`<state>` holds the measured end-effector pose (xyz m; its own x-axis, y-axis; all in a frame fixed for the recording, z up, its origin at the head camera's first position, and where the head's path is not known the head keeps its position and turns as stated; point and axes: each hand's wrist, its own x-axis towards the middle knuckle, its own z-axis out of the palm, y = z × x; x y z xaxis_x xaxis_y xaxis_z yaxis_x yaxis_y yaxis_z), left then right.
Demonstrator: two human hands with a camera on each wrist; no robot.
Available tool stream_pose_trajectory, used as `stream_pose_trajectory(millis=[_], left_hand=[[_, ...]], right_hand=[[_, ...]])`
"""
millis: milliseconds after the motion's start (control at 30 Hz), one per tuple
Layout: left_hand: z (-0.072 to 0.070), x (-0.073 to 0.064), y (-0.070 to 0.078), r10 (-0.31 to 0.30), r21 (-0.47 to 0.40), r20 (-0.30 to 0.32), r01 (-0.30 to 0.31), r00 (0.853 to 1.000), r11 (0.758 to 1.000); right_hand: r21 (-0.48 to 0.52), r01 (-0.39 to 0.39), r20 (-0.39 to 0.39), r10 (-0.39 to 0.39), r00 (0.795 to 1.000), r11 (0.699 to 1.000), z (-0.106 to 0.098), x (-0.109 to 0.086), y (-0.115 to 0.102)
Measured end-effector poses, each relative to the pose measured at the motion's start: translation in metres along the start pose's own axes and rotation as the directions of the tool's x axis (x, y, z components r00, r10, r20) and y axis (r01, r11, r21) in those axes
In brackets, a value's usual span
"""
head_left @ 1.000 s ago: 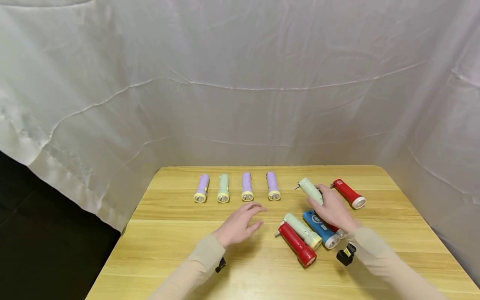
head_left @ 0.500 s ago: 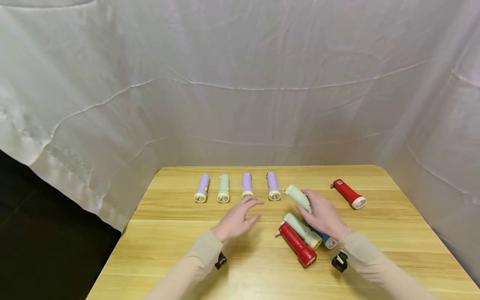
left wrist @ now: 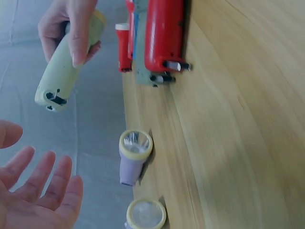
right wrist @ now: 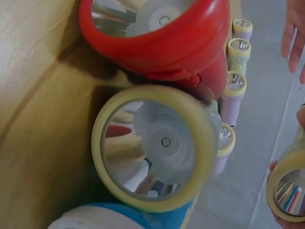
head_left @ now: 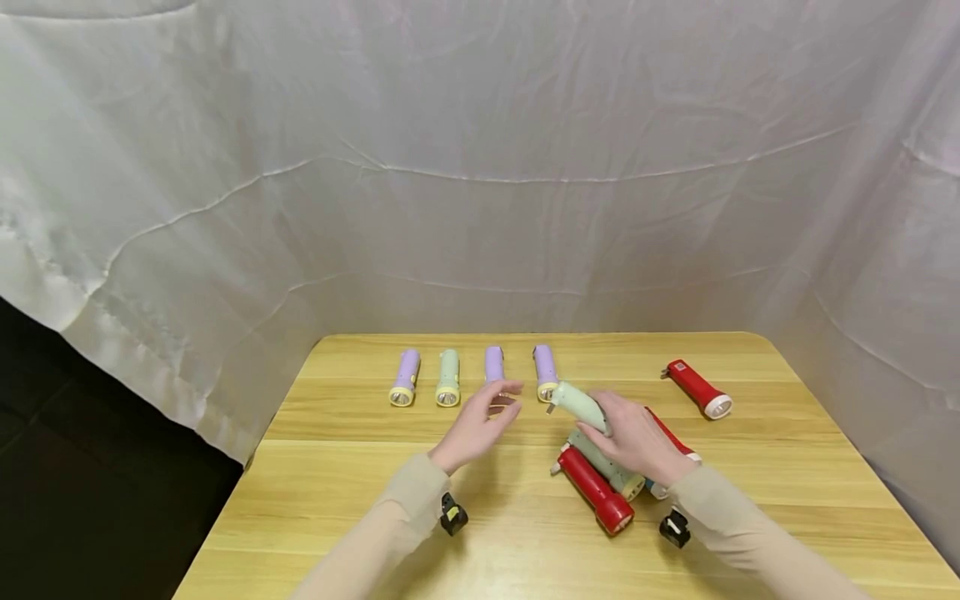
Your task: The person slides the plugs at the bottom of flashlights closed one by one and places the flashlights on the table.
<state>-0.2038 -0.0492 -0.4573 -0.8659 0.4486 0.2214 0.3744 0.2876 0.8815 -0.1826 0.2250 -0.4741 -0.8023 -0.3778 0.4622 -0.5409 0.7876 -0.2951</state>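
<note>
My right hand (head_left: 633, 429) grips a light green flashlight (head_left: 579, 404) round its body, its tail end with small metal prongs pointing left. In the left wrist view this flashlight (left wrist: 59, 76) hangs off the table surface. Below it lie a second light green flashlight (head_left: 600, 458) and, touching its near side, a red flashlight (head_left: 596, 492). A blue flashlight (head_left: 657, 490) and another red flashlight (head_left: 671, 433) are mostly hidden by the right hand. My left hand (head_left: 476, 425) hovers left of the held flashlight, fingers loosely bent, with nothing in it.
Along the back of the wooden table (head_left: 315, 500) stretches a spaced row: a purple flashlight (head_left: 406, 375), a light green one (head_left: 448, 375) and two more purple ones, lenses facing me. A red flashlight (head_left: 697, 389) lies at the back right. Grey curtain (head_left: 525, 250) encloses the table.
My right hand has carried the light green flashlight leftward and slightly nearer, from over the right side to beside the rightmost purple one. My left hand has shifted slightly, still holding nothing.
</note>
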Motion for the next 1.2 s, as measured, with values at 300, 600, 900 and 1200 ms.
stream_pose_trajectory(millis=[300, 600, 900, 1200], left_hand=[[0.009, 0.006, 0.005, -0.05, -0.033, -0.039, 0.049, 0.998, 0.998], [0.017, 0.009, 0.012, -0.043, -0.044, -0.038, 0.042, 0.998, 0.998], [0.023, 0.011, 0.011, -0.036, -0.048, 0.006, 0.036, 0.999, 0.998], [0.027, 0.012, 0.011, -0.026, -0.059, 0.045, 0.029, 0.999, 0.998]], right_hand=[[0.011, 0.083, -0.027, -0.082, 0.996, 0.997, 0.005, 0.001, -0.006], [0.026, 0.146, -0.035, -0.145, 0.989, 0.989, 0.009, -0.001, -0.013], [0.016, 0.111, -0.039, -0.111, 0.993, 0.994, 0.01, -0.003, -0.012], [0.032, 0.122, -0.047, -0.12, 0.992, 0.992, 0.011, -0.004, -0.011]])
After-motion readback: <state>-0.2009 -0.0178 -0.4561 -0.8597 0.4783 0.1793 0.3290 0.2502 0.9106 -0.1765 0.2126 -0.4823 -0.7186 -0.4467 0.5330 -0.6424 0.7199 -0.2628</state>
